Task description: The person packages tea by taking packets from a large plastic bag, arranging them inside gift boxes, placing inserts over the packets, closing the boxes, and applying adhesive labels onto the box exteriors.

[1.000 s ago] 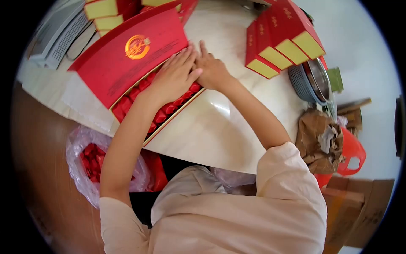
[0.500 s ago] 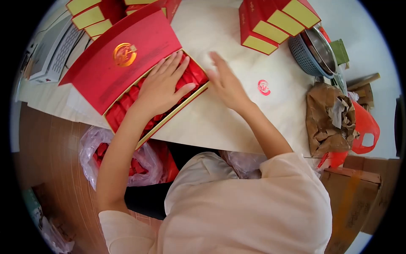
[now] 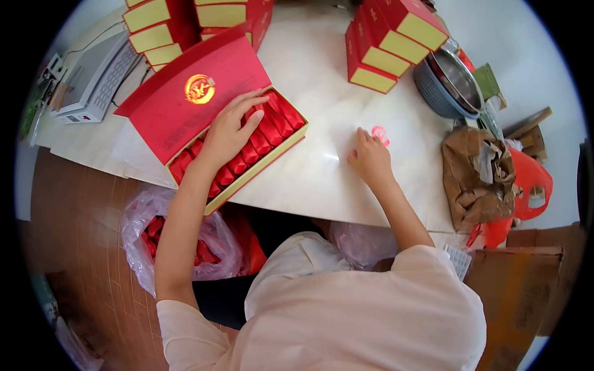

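Observation:
A red gift box (image 3: 255, 170) with a gold inner edge stands on the table, its lid (image 3: 185, 105) folded back and bearing a round gold emblem. Red foil-wrapped packets (image 3: 269, 132) fill it in a row. My left hand (image 3: 232, 130) lies over the packets, fingers stretched toward the lid side, covering some of them. Over at the right, my right hand (image 3: 372, 162) is on the tabletop with fingers partly extended. Its fingertips are at the edge of a flat pinkish-red emblem (image 3: 380, 135); whether they touch it I cannot tell.
Closed red boxes are stacked at the back left (image 3: 154, 37) and back right (image 3: 377, 52). A scale-like device (image 3: 93, 80) sits far left. Basins (image 3: 433, 89), a crumpled brown paper bag (image 3: 473, 179) and a red plastic bag (image 3: 535, 185) line the right. Below, a clear bag (image 3: 148, 241) holds red packets.
My right hand has moved from beside the box rightward to the flat emblem. My left hand stays over the packets, turned a little and more to one side. The view has shifted slightly.

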`<state>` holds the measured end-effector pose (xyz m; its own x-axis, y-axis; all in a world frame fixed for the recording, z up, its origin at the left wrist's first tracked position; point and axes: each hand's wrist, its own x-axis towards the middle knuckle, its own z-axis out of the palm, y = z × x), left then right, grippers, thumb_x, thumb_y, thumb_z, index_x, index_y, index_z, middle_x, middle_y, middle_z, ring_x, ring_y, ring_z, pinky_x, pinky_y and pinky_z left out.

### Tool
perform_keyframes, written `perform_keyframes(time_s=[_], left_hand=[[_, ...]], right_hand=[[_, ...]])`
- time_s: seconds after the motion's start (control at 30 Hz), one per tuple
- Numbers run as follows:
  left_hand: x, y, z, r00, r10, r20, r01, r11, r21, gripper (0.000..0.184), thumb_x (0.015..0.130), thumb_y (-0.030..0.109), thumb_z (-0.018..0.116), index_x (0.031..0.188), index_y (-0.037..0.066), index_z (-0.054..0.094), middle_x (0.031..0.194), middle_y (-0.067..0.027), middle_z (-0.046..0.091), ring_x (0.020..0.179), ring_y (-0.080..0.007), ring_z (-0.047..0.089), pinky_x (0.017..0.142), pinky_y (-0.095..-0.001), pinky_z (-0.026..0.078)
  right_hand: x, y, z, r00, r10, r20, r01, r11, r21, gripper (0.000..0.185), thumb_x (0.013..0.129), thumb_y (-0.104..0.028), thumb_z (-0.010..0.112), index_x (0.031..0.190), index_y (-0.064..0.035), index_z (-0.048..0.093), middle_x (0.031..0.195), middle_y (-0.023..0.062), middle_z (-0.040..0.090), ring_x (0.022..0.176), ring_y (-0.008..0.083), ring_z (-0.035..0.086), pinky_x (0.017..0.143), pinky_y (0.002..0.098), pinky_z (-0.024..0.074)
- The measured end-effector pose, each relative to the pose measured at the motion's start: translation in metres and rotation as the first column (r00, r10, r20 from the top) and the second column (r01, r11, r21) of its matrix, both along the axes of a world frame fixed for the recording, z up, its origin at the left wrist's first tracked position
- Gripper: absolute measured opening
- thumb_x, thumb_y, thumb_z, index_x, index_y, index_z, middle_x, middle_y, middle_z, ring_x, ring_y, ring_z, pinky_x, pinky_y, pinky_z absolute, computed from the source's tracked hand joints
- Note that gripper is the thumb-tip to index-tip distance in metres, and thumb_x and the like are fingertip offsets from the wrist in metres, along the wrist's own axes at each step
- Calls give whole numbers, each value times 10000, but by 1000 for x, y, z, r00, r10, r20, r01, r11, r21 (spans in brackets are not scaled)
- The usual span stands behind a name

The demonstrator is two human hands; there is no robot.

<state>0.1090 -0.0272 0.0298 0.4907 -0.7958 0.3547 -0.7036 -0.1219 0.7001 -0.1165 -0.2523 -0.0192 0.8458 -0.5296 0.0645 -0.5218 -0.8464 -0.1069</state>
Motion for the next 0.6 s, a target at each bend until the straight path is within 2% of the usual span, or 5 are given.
perform_keyframes(time_s=[0.17,0.23,0.27,0.37,0.6], left_hand=[[-13,60,19,964,214,-160,-238,959,-153,280,956,160,501,1176,15,595,1215,-110,583,1170,-212,527,996,-308,384],[-15,89,6,933,328,-150,-353,916,-192,261,966,153,485,1150,16,609,1180,-97,598,1147,-191,532,978,-295,390],[-17,99,-2,903,392,-177,-427,868,-252,217,945,96,487,1089,4,620,1110,-115,615,1068,-200,570,942,-298,415],[-23,125,-26,819,517,-247,-573,756,-317,202,943,78,476,1060,3,622,1098,-103,616,1036,-190,572,923,-297,422],[-40,126,-50,776,503,-381,-630,650,-424,176,913,35,484,1021,20,622,1057,-67,599,1010,-158,539,907,-276,392]], right_hand=[[-4,13,17,997,25,74,-29,998,62,673,734,-342,714,1188,108,501,1219,270,539,1092,390,553,855,405,511],[-7,23,13,992,86,87,-75,989,-125,717,772,-421,695,1205,113,491,1243,290,519,1120,402,533,881,423,491],[-10,25,2,991,99,89,-88,989,-116,717,772,-421,695,1205,113,491,1243,290,519,1120,402,533,881,423,491],[-13,26,-24,971,164,173,-110,952,-286,738,818,-441,655,1253,118,448,1276,308,489,1150,412,507,919,444,457],[-12,28,-24,960,134,245,-82,973,-214,662,876,-354,611,1308,103,403,1287,275,496,1127,392,502,929,441,415]])
